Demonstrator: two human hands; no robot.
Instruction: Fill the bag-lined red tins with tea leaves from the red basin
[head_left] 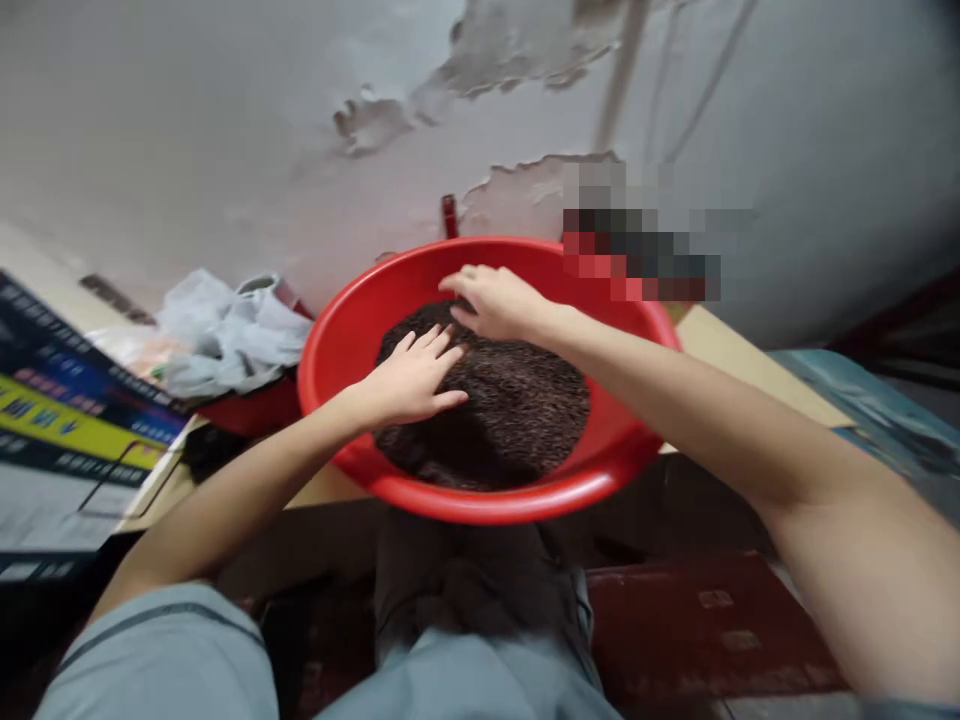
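A wide red plastic basin (495, 507) stands in front of me on a pale tabletop. Dark brown, grain-like bits (517, 405) cover much of its bottom; I cannot tell what kind they are. Over the left part of this heap is my left hand (420, 377), palm down with the fingers spread. My right hand (495, 300) is further back inside the basin, above the heap's far edge, its fingers loosely bent and apart. Neither hand holds anything that I can see. Whether the fingertips touch the bits is unclear.
To the left of the basin, white plastic bags (232, 335) lie in a dark red container. A printed banner (75, 410) stands at far left. Behind is a wall (262, 120) with peeling plaster. A blurred-out patch (637, 250) hides something at the basin's back right.
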